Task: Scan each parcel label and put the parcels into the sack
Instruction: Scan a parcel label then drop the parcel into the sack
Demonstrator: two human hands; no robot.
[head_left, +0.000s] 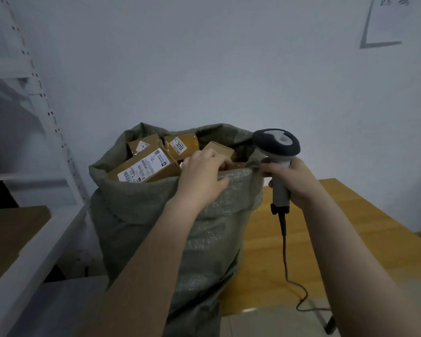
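Note:
A grey-green woven sack (156, 229) stands upright in front of me, its mouth rolled down and filled with several brown cardboard parcels. A long parcel (144, 170) lies with its white barcode label up, and a smaller one (181, 143) reads 3013. My left hand (202, 176) reaches over the sack's near rim, fingers curled onto something inside that I cannot make out. My right hand (294, 183) grips the handle of a grey barcode scanner (277, 152), head up, and its fingertips pinch the sack's rim at the right.
A wooden table (365, 234) stands to the right of the sack, with the scanner's cable (287, 263) trailing over it. A white metal shelving rack (32, 132) stands at the left with a brown board (7, 234) on it. The wall is behind.

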